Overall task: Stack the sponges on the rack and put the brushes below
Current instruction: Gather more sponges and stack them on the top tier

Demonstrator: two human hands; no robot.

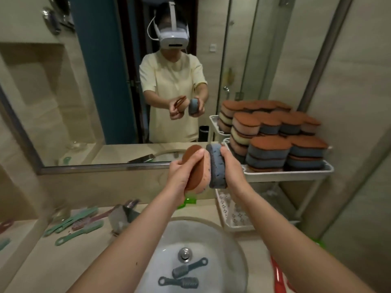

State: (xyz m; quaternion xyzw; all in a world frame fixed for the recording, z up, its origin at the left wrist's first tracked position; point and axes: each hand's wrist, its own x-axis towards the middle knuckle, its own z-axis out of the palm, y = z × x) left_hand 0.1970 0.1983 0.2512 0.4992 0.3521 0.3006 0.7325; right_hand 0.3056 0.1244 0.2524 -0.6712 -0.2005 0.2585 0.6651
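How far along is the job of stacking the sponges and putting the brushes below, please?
Mostly done above: stacked sponges crowd the rack's top shelf. In hand: the left hand grips an orange sponge, the right hand a blue sponge, both short of it. Remaining: green and pink brushes lie on the counter, two grey brushes in the sink, none visible on the lower shelf.
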